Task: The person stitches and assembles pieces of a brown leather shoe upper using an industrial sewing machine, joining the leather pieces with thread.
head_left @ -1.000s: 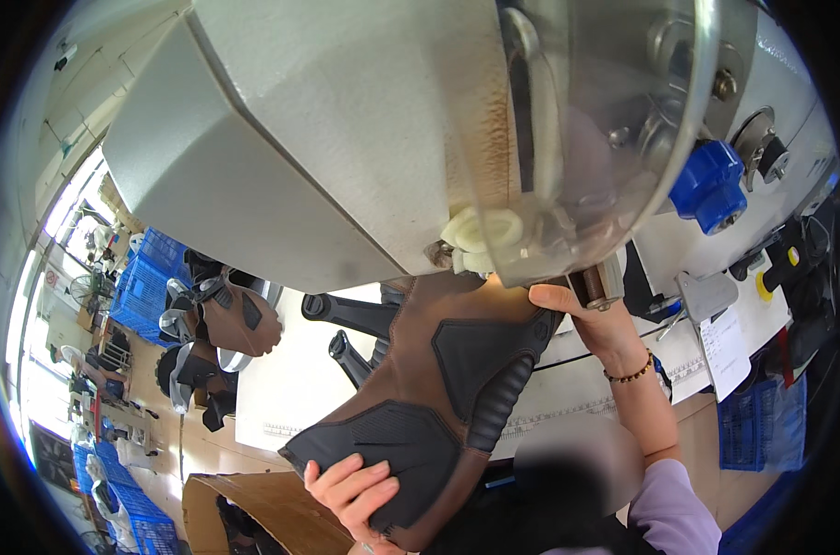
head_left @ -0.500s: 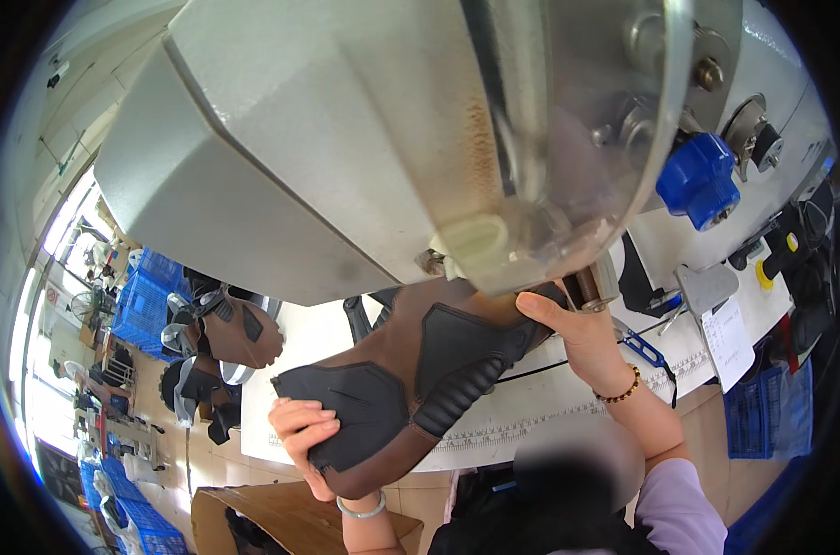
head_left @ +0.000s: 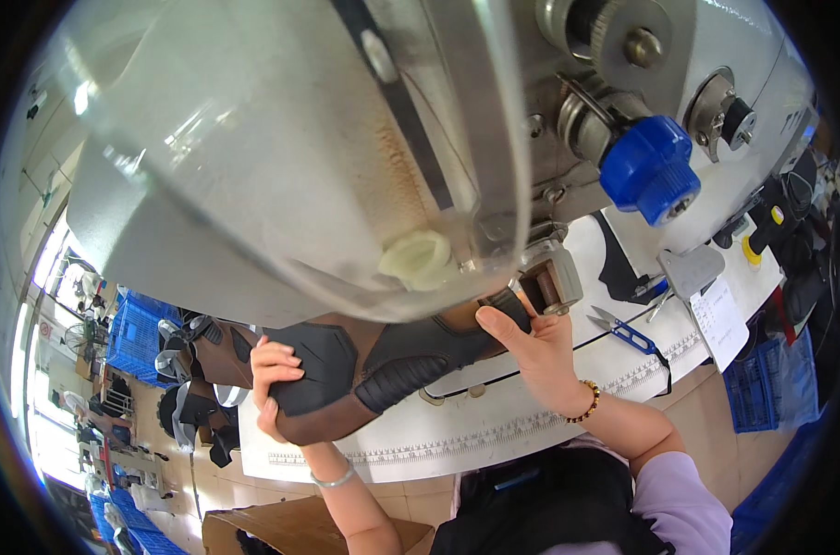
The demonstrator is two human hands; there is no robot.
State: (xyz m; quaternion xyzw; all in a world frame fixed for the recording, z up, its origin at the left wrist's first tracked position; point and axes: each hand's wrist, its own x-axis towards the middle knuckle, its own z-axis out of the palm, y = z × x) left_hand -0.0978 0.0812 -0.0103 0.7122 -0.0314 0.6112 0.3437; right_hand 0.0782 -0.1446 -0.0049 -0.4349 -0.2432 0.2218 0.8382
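Note:
A brown and black leather boot upper [head_left: 403, 377] with a ribbed black panel lies slantwise under the sewing machine's head [head_left: 189, 213]. At its wide lower-left end my left hand [head_left: 276, 384] is closed on the edge, fingers on top of the black panel. My right hand [head_left: 538, 356] grips the narrow right end beside the machine's metal post, thumb on top and the other fingers partly hidden. The stitching spot is covered by the machine's head and its clear shield [head_left: 410, 259].
Blue-handled thread snips [head_left: 632, 338] lie on the white table [head_left: 494, 430], along whose front edge runs a printed ruler. A blue knob [head_left: 649, 171] juts from the machine. More boot uppers [head_left: 221, 351] hang at the left, near blue crates [head_left: 142, 338]. A cardboard box [head_left: 309, 527] stands below.
My view has shifted, bringing the clear shield and blue knob further left in the picture. The boot upper and both hands sit a little further left and remain together. The snips now show fully.

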